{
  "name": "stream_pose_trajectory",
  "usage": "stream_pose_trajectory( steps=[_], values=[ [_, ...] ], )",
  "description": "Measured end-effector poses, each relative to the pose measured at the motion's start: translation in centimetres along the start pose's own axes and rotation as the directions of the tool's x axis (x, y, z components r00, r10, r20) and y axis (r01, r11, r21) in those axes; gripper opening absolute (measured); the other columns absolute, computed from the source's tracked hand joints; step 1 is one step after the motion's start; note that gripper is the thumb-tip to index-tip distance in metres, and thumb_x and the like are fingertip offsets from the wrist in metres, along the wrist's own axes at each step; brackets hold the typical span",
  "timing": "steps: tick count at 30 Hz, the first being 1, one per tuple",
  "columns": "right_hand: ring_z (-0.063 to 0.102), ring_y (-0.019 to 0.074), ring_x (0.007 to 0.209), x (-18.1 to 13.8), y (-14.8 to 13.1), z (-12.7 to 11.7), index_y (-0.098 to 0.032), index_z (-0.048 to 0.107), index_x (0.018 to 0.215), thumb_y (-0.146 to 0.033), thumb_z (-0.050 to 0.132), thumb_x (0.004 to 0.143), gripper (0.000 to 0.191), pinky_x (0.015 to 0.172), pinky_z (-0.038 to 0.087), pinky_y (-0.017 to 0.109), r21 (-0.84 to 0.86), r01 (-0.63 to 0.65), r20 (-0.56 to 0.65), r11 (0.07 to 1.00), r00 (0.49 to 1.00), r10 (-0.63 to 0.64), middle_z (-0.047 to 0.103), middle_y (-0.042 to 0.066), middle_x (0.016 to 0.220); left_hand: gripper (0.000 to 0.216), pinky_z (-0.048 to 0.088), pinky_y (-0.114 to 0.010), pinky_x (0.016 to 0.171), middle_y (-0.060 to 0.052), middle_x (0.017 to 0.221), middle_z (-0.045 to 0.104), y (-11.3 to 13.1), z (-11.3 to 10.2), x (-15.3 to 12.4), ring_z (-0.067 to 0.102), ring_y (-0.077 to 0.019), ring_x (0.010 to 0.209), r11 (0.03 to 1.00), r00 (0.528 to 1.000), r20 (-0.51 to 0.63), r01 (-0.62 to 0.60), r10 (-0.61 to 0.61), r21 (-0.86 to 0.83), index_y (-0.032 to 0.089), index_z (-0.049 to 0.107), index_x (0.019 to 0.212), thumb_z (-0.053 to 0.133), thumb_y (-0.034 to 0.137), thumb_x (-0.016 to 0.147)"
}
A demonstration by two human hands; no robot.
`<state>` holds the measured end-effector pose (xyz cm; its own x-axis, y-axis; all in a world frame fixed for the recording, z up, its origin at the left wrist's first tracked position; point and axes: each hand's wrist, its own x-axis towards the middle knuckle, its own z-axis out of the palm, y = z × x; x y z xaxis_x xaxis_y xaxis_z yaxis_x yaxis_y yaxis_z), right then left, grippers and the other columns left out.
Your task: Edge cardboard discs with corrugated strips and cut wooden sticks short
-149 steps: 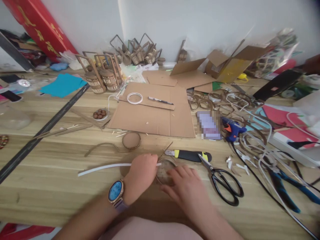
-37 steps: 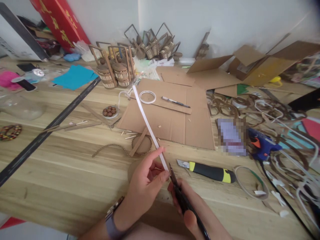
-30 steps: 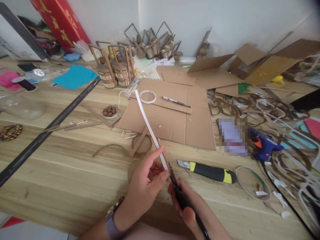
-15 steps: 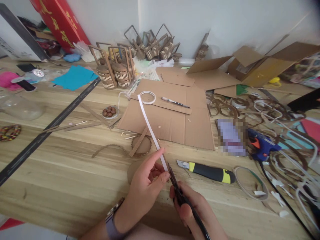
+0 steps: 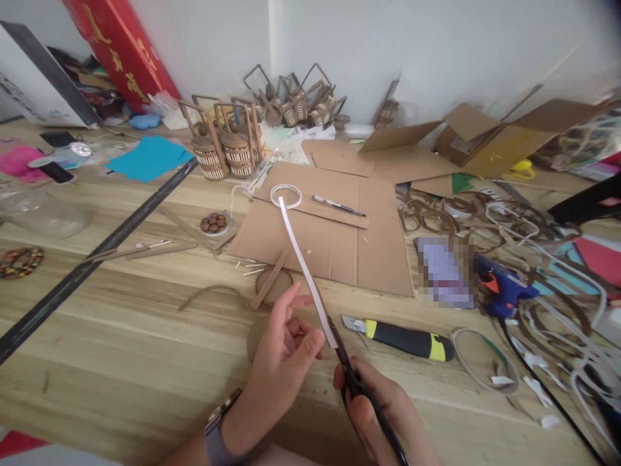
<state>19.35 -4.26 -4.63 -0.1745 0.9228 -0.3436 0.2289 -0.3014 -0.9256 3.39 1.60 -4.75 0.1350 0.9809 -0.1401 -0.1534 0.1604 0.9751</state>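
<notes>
Holding the scissors in the right hand, blades against the near end of the white strip. Curling the nearer left hand loosely just beside it, at its eight o'clock; not showing whether pinching. Slanting from five to eleven o'clock.

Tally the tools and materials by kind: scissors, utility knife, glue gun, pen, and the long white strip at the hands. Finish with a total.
Scissors: 1
Utility knife: 1
Glue gun: 1
Pen: 1
Long white strip: 1
Total: 5
</notes>
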Motion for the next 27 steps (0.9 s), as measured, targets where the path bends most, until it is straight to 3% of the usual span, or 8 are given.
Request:
stream_pose_trajectory(
  steps=[3,6,15,22,27],
  values=[
    [0.029,0.0102,0.051,0.1,0.0,0.0,-0.021,0.056,0.081,-0.094,0.037,0.07,0.076,0.047,0.02,0.024,-0.06,0.031,-0.013,0.998,0.999,-0.032,0.033,-0.007,0.057,0.037,0.041,-0.023,0.052,0.001,0.075,0.058,0.2,-0.1,0.2,0.049,-0.0112,0.055,0.987,0.999,-0.006,0.054,-0.053,0.153,0.019,0.056,0.095,0.054,0.055,0.091],
    [0.03,0.0105,0.051,0.1,-0.1,0.0,-0.022,0.055,0.081,-0.094,0.038,0.07,0.075,0.047,0.021,0.024,-0.073,0.007,-0.011,0.997,1.0,-0.008,0.032,-0.007,0.057,0.041,0.035,-0.024,0.053,0.004,0.061,0.045,0.3,-0.2,0.2,0.043,-0.0124,0.056,0.953,0.998,0.046,0.037,-0.053,0.301,0.02,0.05,0.071,0.046,0.053,0.094],
    [0.029,0.0116,0.053,0.4,0.6,0.1,-0.022,0.055,0.079,-0.098,0.034,0.065,0.08,0.051,0.024,0.026,-0.102,0.022,-0.004,0.995,1.0,-0.022,0.031,-0.007,0.057,0.037,0.033,-0.026,0.057,0.004,0.063,0.045,0.0,-0.2,0.1,0.043,-0.0143,0.06,0.921,0.997,0.073,-0.031,0.003,0.389,0.022,0.043,0.069,0.04,0.046,0.097],
    [0.029,0.0125,0.054,1.3,1.0,-0.2,-0.022,0.057,0.087,-0.098,0.032,0.066,0.082,0.051,0.023,0.026,-0.125,0.096,0.043,0.987,0.995,-0.091,0.032,-0.007,0.058,0.036,0.033,-0.026,0.057,0.004,0.063,0.044,-0.5,0.2,-0.2,0.044,-0.0143,0.06,0.934,0.991,0.134,-0.029,-0.02,0.356,0.023,0.042,0.07,0.038,0.047,0.097],
    [0.037,0.0123,0.05,1.4,1.6,-0.2,-0.022,0.059,0.085,-0.089,0.031,0.079,0.073,0.047,0.031,0.024,-0.176,0.195,0.034,0.965,0.981,-0.192,0.038,-0.005,0.057,0.037,0.032,-0.025,0.054,0.004,0.062,0.042,-0.6,0.4,-0.1,0.043,-0.014,0.058,0.94,0.992,0.119,-0.009,-0.034,0.342,0.023,0.041,0.069,0.039,0.049,0.095]
  ],
)
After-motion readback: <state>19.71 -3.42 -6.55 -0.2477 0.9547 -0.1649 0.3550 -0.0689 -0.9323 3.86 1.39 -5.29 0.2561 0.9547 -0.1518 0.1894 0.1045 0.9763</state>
